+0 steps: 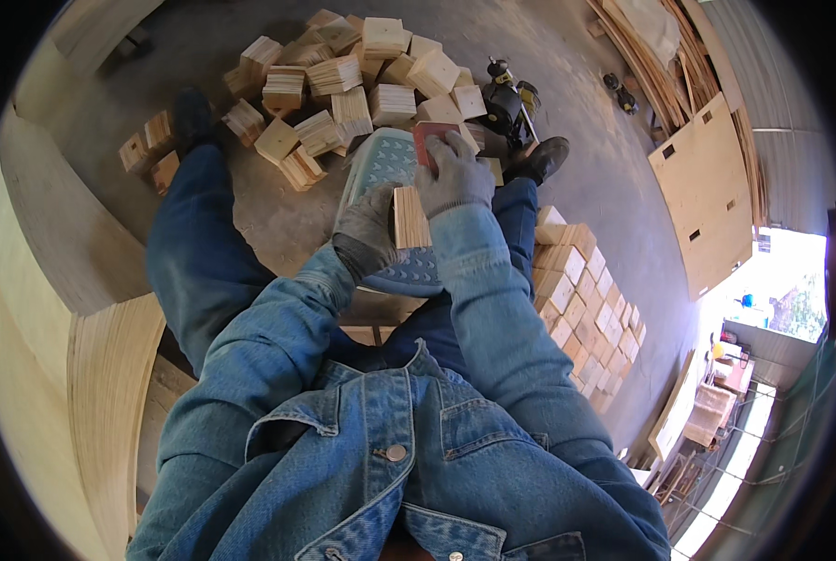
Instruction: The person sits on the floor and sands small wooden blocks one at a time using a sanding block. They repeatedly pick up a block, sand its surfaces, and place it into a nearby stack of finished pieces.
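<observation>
Both my hands wear grey gloves and are over a pale blue plastic stool (377, 154) with a raised pattern on its top. A small plywood block (410, 217), its layered edge facing up, is gripped by my left hand (369, 224). Higher up and to the right, my right hand (457, 176) is closed on a flat reddish piece (434, 136) that looks like sandpaper. That piece is apart from the plywood block. The fingers of my left hand are partly hidden behind the block.
A loose heap of plywood blocks (350, 110) lies on the floor beyond the stool. Beside it is a black and yellow power tool (504, 105). Neatly stacked blocks (581, 309) stand to my right. Large plywood stacks (63, 224) rise on my left; sheets (703, 192) lean at right.
</observation>
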`<action>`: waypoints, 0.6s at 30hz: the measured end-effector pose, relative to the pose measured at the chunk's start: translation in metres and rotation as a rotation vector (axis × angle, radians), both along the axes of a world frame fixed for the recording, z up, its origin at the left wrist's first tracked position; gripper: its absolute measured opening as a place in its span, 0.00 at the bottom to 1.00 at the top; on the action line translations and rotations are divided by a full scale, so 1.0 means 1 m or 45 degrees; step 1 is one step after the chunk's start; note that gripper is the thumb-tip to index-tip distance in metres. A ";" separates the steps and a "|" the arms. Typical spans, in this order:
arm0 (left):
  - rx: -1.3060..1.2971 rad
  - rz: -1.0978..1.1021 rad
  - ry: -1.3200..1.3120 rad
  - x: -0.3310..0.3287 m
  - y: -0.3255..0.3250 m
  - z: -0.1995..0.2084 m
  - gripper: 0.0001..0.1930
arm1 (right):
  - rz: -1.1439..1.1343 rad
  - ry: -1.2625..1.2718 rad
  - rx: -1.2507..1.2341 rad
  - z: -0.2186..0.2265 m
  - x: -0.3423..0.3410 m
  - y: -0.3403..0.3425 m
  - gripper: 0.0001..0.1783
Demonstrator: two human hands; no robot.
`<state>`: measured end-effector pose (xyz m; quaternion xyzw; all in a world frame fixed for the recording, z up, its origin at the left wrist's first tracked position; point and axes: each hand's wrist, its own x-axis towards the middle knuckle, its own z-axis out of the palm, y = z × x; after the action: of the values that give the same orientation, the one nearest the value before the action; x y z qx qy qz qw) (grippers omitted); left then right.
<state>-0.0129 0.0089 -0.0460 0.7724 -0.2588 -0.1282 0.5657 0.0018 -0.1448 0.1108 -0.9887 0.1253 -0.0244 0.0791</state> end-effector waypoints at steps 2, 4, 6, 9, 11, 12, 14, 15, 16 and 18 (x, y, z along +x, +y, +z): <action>0.064 -0.020 -0.012 0.001 -0.004 0.008 0.49 | 0.009 -0.012 -0.039 -0.006 0.003 -0.008 0.31; 0.158 0.002 -0.076 0.001 -0.001 0.020 0.50 | 0.035 -0.050 -0.034 -0.013 0.001 -0.011 0.31; 0.200 0.030 -0.131 -0.003 0.001 0.039 0.50 | 0.057 -0.104 -0.008 -0.012 -0.022 -0.012 0.31; 0.180 0.042 -0.060 -0.002 0.006 0.045 0.49 | 0.087 -0.113 -0.024 0.003 -0.068 0.009 0.30; -0.002 0.092 -0.112 0.003 0.007 0.023 0.48 | 0.149 -0.129 -0.019 0.006 -0.095 0.023 0.30; -0.089 0.120 -0.134 0.003 0.010 0.014 0.48 | 0.182 -0.130 -0.013 0.006 -0.108 0.029 0.30; 0.092 0.035 -0.113 -0.004 0.006 0.062 0.48 | 0.158 -0.100 0.034 0.005 -0.145 0.022 0.32; 0.187 0.004 -0.112 -0.005 0.008 0.082 0.48 | 0.159 -0.094 0.062 0.006 -0.157 0.021 0.32; 0.182 0.038 -0.138 -0.004 0.010 0.078 0.47 | 0.172 -0.129 0.069 0.005 -0.163 0.025 0.32; 0.174 0.093 -0.188 -0.003 0.010 0.060 0.46 | 0.212 -0.213 0.062 -0.002 -0.164 0.025 0.31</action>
<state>-0.0154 0.0185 0.0137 0.8254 -0.2621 -0.0674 0.4955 -0.1627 -0.1197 0.1091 -0.9879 0.0363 -0.0972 0.1150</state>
